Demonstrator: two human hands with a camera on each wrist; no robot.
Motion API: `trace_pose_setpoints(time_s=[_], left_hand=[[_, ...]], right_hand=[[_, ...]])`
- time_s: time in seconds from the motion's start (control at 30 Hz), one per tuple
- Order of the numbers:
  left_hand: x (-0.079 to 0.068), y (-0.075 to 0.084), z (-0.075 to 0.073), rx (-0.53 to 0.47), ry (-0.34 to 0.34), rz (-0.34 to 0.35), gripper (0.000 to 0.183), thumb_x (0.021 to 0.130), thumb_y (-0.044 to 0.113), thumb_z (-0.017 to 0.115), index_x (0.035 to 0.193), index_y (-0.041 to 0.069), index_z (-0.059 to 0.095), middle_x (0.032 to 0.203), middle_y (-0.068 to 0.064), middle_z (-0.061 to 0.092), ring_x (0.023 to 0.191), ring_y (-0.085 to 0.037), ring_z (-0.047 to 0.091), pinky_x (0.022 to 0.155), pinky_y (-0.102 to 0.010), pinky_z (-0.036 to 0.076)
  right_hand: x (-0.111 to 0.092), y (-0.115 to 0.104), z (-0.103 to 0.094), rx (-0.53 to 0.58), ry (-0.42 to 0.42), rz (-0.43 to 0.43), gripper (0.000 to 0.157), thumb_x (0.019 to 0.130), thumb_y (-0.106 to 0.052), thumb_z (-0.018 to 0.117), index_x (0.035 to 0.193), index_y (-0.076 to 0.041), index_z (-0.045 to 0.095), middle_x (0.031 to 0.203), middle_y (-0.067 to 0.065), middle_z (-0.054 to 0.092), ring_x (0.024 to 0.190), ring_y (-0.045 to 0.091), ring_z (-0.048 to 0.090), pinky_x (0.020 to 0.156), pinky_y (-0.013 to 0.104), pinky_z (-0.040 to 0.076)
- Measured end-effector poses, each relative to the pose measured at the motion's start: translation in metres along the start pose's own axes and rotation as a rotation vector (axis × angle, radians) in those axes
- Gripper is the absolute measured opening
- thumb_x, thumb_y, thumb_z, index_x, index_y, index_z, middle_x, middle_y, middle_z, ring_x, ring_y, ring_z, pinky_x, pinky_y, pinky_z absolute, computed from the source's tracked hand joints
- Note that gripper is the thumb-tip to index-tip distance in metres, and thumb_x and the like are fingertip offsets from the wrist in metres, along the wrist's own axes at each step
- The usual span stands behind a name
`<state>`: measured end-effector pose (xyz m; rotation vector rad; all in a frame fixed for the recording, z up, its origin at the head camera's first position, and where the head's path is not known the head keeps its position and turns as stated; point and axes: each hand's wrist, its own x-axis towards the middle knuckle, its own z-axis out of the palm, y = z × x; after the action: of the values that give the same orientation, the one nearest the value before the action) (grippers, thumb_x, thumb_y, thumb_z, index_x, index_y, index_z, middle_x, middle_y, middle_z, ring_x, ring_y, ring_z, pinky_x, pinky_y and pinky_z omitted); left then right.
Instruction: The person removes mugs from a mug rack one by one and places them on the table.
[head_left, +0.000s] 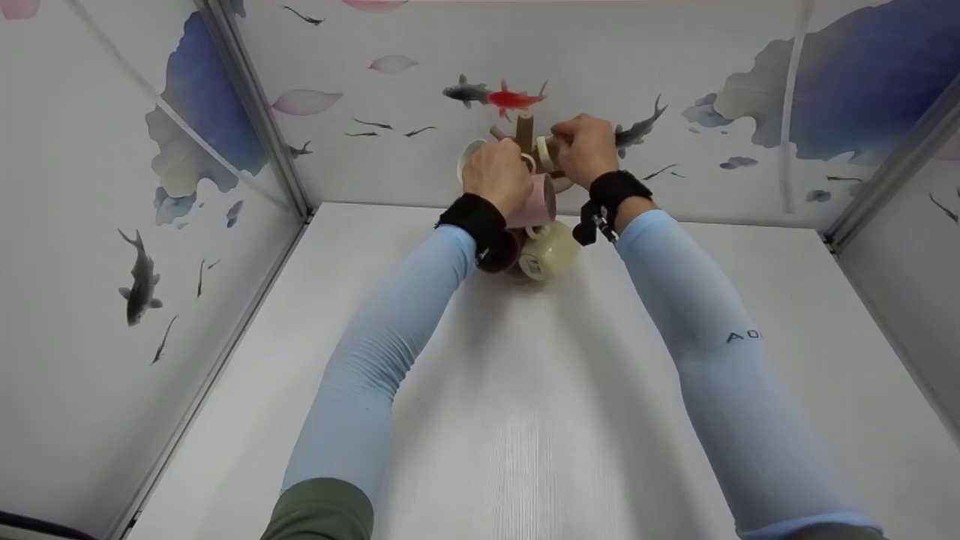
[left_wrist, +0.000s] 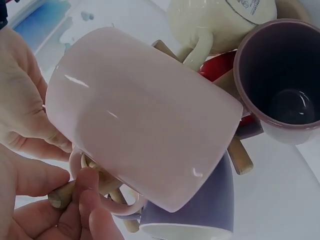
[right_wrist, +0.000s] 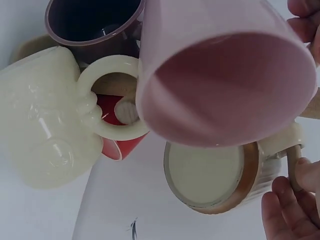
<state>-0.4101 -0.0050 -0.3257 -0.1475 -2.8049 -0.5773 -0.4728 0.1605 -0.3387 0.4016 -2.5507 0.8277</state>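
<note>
Several mugs hang on a wooden mug tree (head_left: 524, 131). My left hand (head_left: 499, 176) pinches the end of a wooden peg (left_wrist: 62, 195), where the handle of a pink mug (left_wrist: 145, 120) hangs. The pink mug's mouth shows in the right wrist view. My right hand (head_left: 589, 146) pinches a brown-and-cream mug (right_wrist: 205, 175) at its handle. That mug's pale base faces the right wrist camera; whether its handle sits round a peg, I cannot tell. Below are a cream mug (right_wrist: 45, 120) and a dark purple mug (left_wrist: 285, 80). A bluish-purple mug (left_wrist: 195, 205) hangs on the left side.
Part of a red mug (right_wrist: 120, 145) shows behind the others. The tree stands on a white tabletop (head_left: 495, 412) near the back wall (head_left: 375, 150), which carries painted fish. A side wall (head_left: 75, 262) rises at the left and another (head_left: 915, 262) at the right.
</note>
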Motion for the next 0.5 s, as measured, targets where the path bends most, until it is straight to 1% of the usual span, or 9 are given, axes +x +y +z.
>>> trace_pose_setpoints(time_s=[0.1, 0.27, 0.37, 0.5], left_hand=[[0.001, 0.001, 0.0, -0.007, -0.008, -0.015, 0.019, 0.11, 0.021, 0.062, 0.108, 0.011, 0.079, 0.114, -0.008, 0.082, 0.105, -0.027, 0.076, 0.087, -0.044, 0.063], [0.004, 0.002, -0.001, -0.004, -0.019, -0.038, 0.022, 0.108, 0.023, 0.066, 0.119, 0.01, 0.08, 0.124, -0.01, 0.079, 0.118, -0.027, 0.073, 0.098, -0.046, 0.064], [0.006, 0.003, -0.001, -0.016, -0.019, -0.039, 0.022, 0.108, 0.022, 0.068, 0.12, 0.009, 0.08, 0.126, -0.011, 0.079, 0.12, -0.028, 0.073, 0.101, -0.045, 0.063], [0.007, 0.004, -0.002, -0.047, -0.006, -0.016, 0.017, 0.105, 0.018, 0.072, 0.116, 0.006, 0.08, 0.122, -0.012, 0.081, 0.116, -0.029, 0.076, 0.1, -0.044, 0.062]], right_hand=[[-0.002, 0.003, -0.002, 0.013, -0.004, 0.026, 0.028, 0.11, -0.004, 0.062, 0.129, 0.003, 0.081, 0.127, 0.029, 0.078, 0.121, 0.046, 0.073, 0.11, 0.056, 0.058], [-0.002, 0.002, -0.01, 0.04, -0.056, 0.101, 0.027, 0.113, -0.009, 0.064, 0.132, -0.001, 0.081, 0.133, 0.024, 0.08, 0.127, 0.04, 0.072, 0.113, 0.051, 0.058], [-0.003, 0.003, -0.014, 0.049, -0.083, 0.133, 0.028, 0.113, -0.011, 0.063, 0.134, -0.002, 0.081, 0.136, 0.022, 0.08, 0.129, 0.038, 0.071, 0.114, 0.05, 0.058], [-0.005, 0.005, -0.017, 0.058, -0.085, 0.137, 0.028, 0.112, -0.011, 0.064, 0.132, -0.001, 0.082, 0.134, 0.021, 0.081, 0.128, 0.037, 0.071, 0.113, 0.05, 0.059]])
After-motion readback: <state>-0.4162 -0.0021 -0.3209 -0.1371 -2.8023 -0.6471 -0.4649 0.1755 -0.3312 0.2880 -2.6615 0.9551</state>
